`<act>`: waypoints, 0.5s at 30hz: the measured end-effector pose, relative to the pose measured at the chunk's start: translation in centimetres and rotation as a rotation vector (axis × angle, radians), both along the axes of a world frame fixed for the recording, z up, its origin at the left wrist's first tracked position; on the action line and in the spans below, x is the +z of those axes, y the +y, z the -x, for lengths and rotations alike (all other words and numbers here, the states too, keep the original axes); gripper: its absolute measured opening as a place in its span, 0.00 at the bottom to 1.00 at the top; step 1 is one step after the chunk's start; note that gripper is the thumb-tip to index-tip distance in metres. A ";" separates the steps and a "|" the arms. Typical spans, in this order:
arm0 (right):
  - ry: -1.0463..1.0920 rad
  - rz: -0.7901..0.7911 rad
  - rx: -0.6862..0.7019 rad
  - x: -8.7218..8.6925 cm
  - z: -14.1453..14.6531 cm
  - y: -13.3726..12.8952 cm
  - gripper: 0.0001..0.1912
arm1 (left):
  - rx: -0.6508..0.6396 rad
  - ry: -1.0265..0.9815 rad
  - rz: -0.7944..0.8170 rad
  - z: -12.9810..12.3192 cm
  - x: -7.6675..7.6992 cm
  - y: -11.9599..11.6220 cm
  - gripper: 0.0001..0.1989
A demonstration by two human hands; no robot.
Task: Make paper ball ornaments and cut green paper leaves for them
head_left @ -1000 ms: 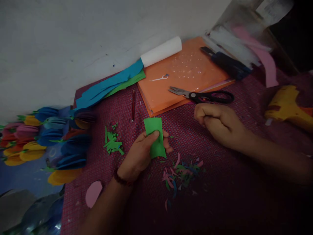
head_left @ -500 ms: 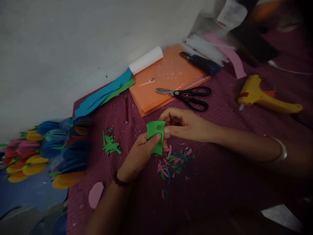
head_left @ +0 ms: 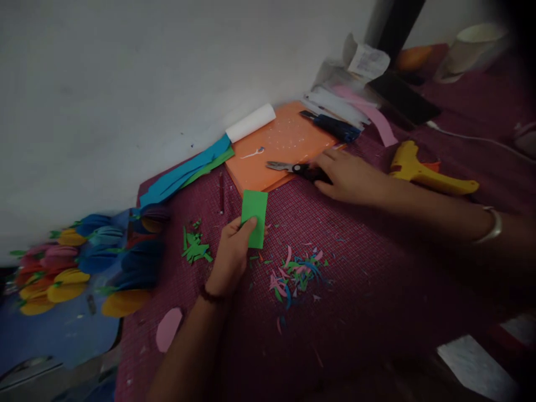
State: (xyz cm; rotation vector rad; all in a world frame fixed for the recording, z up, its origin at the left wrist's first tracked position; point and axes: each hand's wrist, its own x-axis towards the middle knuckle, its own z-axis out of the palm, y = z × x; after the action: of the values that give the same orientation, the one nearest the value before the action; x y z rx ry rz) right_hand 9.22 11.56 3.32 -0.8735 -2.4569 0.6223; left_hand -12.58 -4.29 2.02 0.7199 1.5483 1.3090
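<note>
Pinching green paper (head_left: pixel 258 205) between thumb and fingers of left hand (head_left: pixel 228 254), above surface (head_left: pixel 355 245), near green scraps (head_left: pixel 195 249). Touching scissors (head_left: pixel 288 167) at handles with right hand (head_left: pixel 349 177), with blades over orange sheets (head_left: pixel 259 174); cannot tell whether gripping or just resting fingers there.

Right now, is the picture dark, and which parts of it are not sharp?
Head view: dim overall, nearly black at the upper right corner; head view: the pale cup-like thing there looks soft, while the green paper in the left hand is clearer.
</note>
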 end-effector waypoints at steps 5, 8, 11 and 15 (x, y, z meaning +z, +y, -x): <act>-0.283 -0.127 0.030 -0.5 -2.2 1.3 0.22 | 0.019 -0.097 0.002 0.6 -0.7 0.3 0.14; -0.278 -0.084 0.033 0.3 -1.9 1.5 0.24 | 0.039 -0.122 -0.011 0.7 -0.9 0.3 0.14; -0.115 0.212 0.070 0.9 -2.0 1.2 0.30 | 0.029 -0.115 -0.036 0.7 -1.1 0.1 0.13; 0.045 0.679 0.231 1.9 -3.1 -0.9 0.41 | 0.011 -0.138 -0.075 0.7 -1.4 0.1 0.13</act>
State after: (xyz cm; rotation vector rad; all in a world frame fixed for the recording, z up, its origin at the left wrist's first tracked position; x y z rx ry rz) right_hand 12.36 10.71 5.19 -0.7885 -2.3351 1.5957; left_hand -13.31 -4.23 0.63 0.6542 1.4013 1.4012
